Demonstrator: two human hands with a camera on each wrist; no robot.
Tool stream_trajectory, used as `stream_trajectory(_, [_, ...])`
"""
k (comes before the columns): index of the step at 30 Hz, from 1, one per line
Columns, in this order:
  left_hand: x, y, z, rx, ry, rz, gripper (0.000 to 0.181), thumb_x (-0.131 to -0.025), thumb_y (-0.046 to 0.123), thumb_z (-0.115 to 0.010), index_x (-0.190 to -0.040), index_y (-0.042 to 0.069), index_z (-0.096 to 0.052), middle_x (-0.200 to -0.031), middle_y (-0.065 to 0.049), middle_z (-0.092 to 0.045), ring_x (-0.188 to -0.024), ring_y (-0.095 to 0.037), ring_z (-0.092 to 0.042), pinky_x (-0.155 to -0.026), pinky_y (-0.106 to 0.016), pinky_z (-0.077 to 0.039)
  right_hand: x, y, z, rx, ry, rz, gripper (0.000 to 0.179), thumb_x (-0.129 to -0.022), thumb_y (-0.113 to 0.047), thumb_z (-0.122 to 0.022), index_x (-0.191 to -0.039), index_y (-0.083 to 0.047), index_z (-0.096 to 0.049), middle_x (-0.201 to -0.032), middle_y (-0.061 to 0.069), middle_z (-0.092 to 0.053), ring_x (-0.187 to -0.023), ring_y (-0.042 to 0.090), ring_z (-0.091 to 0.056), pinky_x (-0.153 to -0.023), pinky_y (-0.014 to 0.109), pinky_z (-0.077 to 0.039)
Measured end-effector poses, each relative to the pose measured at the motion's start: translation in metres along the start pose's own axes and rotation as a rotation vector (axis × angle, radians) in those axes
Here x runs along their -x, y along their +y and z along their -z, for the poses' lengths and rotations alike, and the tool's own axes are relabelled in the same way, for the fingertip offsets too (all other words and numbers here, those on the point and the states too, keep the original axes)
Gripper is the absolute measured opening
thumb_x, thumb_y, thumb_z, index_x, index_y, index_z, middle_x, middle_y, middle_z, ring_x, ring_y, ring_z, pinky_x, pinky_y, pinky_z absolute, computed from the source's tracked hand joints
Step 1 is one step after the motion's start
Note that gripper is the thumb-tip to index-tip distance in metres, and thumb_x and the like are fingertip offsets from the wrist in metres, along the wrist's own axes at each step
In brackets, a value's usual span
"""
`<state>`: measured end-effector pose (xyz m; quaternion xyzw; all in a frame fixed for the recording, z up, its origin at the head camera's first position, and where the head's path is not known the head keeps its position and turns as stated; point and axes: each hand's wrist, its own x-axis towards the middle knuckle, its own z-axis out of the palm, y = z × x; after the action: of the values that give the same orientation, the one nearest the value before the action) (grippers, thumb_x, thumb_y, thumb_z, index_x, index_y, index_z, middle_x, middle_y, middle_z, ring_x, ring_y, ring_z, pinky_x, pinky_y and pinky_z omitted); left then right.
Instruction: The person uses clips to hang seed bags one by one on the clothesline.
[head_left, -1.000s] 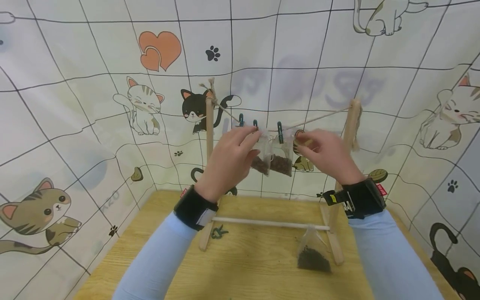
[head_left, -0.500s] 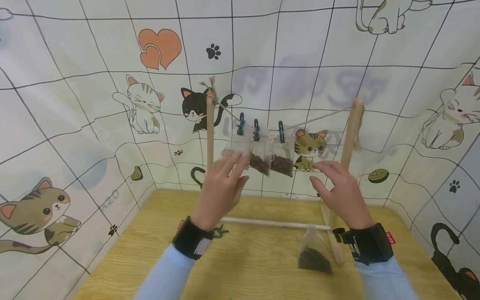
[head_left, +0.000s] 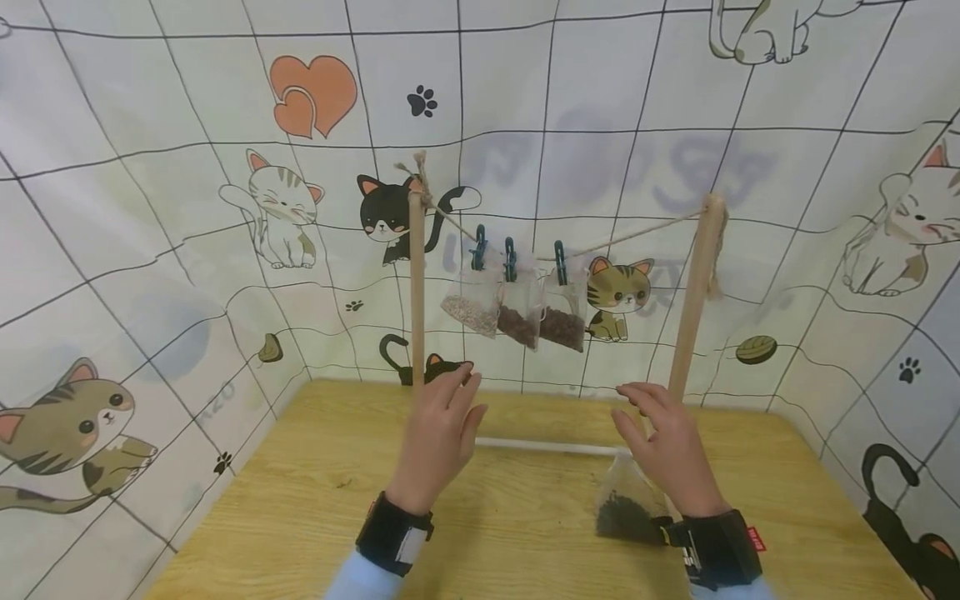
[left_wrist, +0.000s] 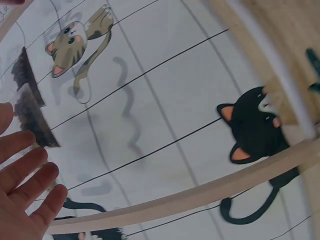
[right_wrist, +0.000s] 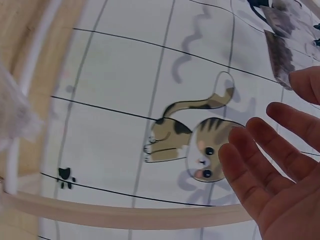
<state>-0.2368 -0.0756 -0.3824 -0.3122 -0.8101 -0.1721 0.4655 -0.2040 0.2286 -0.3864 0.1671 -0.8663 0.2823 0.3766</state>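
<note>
Both hands are empty, fingers loosely extended, below the twine line. My left hand point(head_left: 438, 437) is in front of the left post, below a hanging clear bag of pale grains point(head_left: 471, 315). My right hand point(head_left: 671, 446) is above and right of a bag of dark bits point(head_left: 626, 515) standing on the table, overlapping its edge in the head view. Two more bags, a middle one point(head_left: 519, 323) and a right one point(head_left: 562, 327), hold brown bits. Dark green clothespins point(head_left: 559, 262) fix all three to the twine point(head_left: 637, 237).
A wooden frame has a left post point(head_left: 417, 283), a right post point(head_left: 696, 300) and a low white crossbar point(head_left: 555, 447) over the wood-grain table point(head_left: 285, 500). A loose green clothespin point(left_wrist: 314, 62) shows in the left wrist view. A cat-print cloth point(head_left: 585, 75) hangs behind and at both sides.
Both hands have let go of the hanging bags and moved down toward the table, leaving the three bags in plain view. The left hand now covers the loose clothespins in the head view.
</note>
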Motion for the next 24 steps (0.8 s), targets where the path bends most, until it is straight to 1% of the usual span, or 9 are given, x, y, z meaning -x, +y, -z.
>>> stream_trajectory(3, [0.015, 0.0, -0.008, 0.016, -0.003, 0.032, 0.037, -0.087, 0.02, -0.062, -0.12, 0.004, -0.058, -0.126, -0.014, -0.056, -0.113, -0.029, -0.054, -0.092, -0.043, -0.043, 0.012, 0.001, -0.009, -0.015, -0.019, -0.026, 0.033, -0.086, -0.02, -0.064, -0.117, -0.011, -0.061, -0.115, 0.005, -0.059, -0.092, 0.019, -0.057, -0.067, 0.036, -0.051])
stream_trajectory(5, [0.024, -0.001, -0.012, 0.022, -0.011, 0.051, 0.036, -0.087, 0.02, -0.061, -0.119, 0.003, -0.058, -0.125, -0.014, -0.057, -0.112, -0.03, -0.055, -0.093, -0.042, -0.043, 0.02, 0.003, -0.015, -0.027, -0.036, -0.055, 0.033, -0.087, -0.021, -0.063, -0.118, -0.012, -0.061, -0.116, 0.005, -0.058, -0.092, 0.019, -0.057, -0.064, 0.033, -0.051])
stream_trajectory(7, [0.032, -0.002, -0.017, 0.025, -0.014, 0.059, 0.035, -0.088, 0.02, -0.06, -0.118, 0.003, -0.059, -0.124, -0.014, -0.058, -0.112, -0.03, -0.055, -0.094, -0.042, -0.043, 0.027, 0.004, -0.02, -0.032, -0.046, -0.073, 0.032, -0.087, -0.022, -0.063, -0.118, -0.012, -0.061, -0.116, 0.004, -0.058, -0.092, 0.019, -0.058, -0.063, 0.03, -0.051])
stream_trajectory(10, [0.041, -0.003, -0.022, 0.023, -0.016, 0.068, 0.034, -0.09, 0.022, -0.057, -0.117, 0.002, -0.06, -0.123, -0.015, -0.058, -0.113, -0.03, -0.055, -0.095, -0.041, -0.043, 0.034, 0.007, -0.026, -0.043, -0.049, -0.092, 0.031, -0.086, -0.021, -0.064, -0.116, -0.012, -0.061, -0.113, 0.003, -0.059, -0.091, 0.018, -0.058, -0.062, 0.03, -0.051])
stream_trajectory(13, [0.047, -0.004, -0.025, 0.029, -0.02, 0.084, 0.033, -0.09, 0.024, -0.057, -0.116, 0.003, -0.06, -0.123, -0.013, -0.058, -0.112, -0.029, -0.056, -0.094, -0.041, -0.044, 0.039, 0.008, -0.031, -0.053, -0.045, -0.091, 0.031, -0.085, -0.02, -0.065, -0.115, -0.012, -0.062, -0.111, 0.002, -0.06, -0.09, 0.018, -0.057, -0.063, 0.033, -0.051])
stream_trajectory(16, [0.052, -0.005, -0.027, 0.029, -0.031, 0.115, 0.033, -0.087, 0.021, -0.062, -0.115, 0.003, -0.061, -0.12, -0.013, -0.06, -0.109, -0.029, -0.057, -0.092, -0.04, -0.045, 0.044, 0.009, -0.035, -0.068, -0.042, -0.108, 0.03, -0.085, -0.02, -0.066, -0.114, -0.013, -0.063, -0.11, 0.001, -0.06, -0.09, 0.018, -0.057, -0.065, 0.033, -0.05])
stream_trajectory(20, [0.057, -0.01, -0.029, 0.027, -0.05, 0.191, 0.033, -0.083, 0.015, -0.066, -0.114, 0.003, -0.062, -0.115, -0.014, -0.062, -0.105, -0.03, -0.058, -0.088, -0.04, -0.047, 0.048, 0.009, -0.04, -0.085, -0.039, -0.13, 0.031, -0.084, -0.019, -0.066, -0.115, -0.014, -0.062, -0.11, 0.0, -0.061, -0.088, 0.019, -0.059, -0.065, 0.033, -0.051])
stream_trajectory(24, [0.061, -0.018, -0.029, 0.034, -0.069, 0.267, 0.033, -0.082, 0.011, -0.067, -0.113, 0.003, -0.063, -0.113, -0.015, -0.062, -0.102, -0.031, -0.058, -0.085, -0.042, -0.048, 0.05, 0.008, -0.048, -0.1, -0.038, -0.109, 0.032, -0.082, -0.013, -0.068, -0.113, -0.012, -0.063, -0.108, 0.003, -0.061, -0.085, 0.02, -0.06, -0.064, 0.031, -0.051])
